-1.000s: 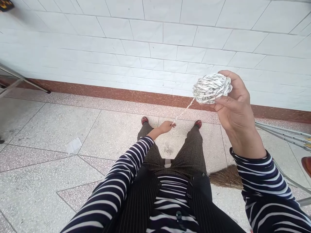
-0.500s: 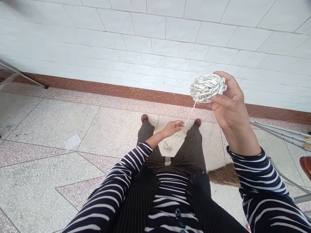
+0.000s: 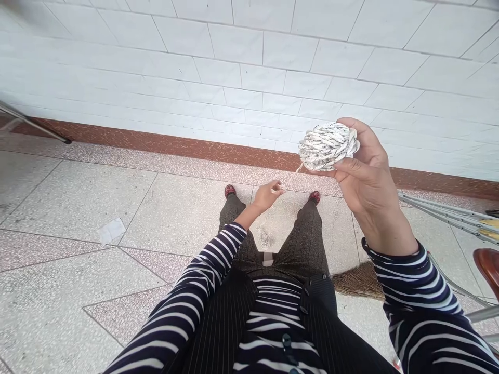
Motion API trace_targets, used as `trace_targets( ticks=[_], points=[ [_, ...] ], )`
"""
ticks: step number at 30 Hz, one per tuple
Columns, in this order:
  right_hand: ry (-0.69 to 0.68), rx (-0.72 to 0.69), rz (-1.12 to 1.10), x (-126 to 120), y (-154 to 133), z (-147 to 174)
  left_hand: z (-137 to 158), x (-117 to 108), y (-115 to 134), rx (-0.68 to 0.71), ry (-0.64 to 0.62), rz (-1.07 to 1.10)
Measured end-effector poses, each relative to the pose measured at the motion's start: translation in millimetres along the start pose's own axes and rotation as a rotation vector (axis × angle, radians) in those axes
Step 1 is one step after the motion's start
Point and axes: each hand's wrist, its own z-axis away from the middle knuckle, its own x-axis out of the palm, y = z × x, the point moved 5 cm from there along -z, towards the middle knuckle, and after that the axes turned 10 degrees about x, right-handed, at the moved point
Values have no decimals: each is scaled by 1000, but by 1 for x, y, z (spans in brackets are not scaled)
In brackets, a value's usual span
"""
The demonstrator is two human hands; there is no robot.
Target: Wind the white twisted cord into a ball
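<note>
My right hand grips a wound ball of white cord with dark flecks, thumb in front and fingers behind. It is held up before the tiled wall. From the ball's lower left a short strand hangs, slanting toward my left hand. That hand is lower, above the floor between my feet, with thumb and fingers pinched together on the cord's strand; the strand is thin and faint between the two hands. Below, a small loose heap of similar cord lies on the floor between my legs.
A white tiled wall with a reddish-brown skirting stands ahead. A broom head lies at my right. Metal legs and a brown rounded edge are farther right. Left are a metal leg and a piece of paper.
My left hand has moved left and slightly up, its fingers closing from a looser pose to a pinch. The ball in my right hand has shifted slightly left and down, turning a little.
</note>
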Motion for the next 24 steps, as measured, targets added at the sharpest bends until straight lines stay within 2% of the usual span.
trace_targets(
  ticks=[3,7,10,13,17,24],
  points=[
    [20,10,-21,2,2,-1,10,11,-2,-8,-96,73],
    [68,15,-58,-8,2,-2,20,19,-6,-29,-158,149],
    [166,-30,-82,-22,-3,1,22,13,-7,41,-211,145],
    [206,-36,-104,-32,-5,4,24,2,-7,106,-298,55],
    [172,-12,-104,-32,1,4,32,-4,-15,148,-410,-165],
    [71,2,-63,-32,0,1,41,0,-41,102,-525,-275]
  ],
)
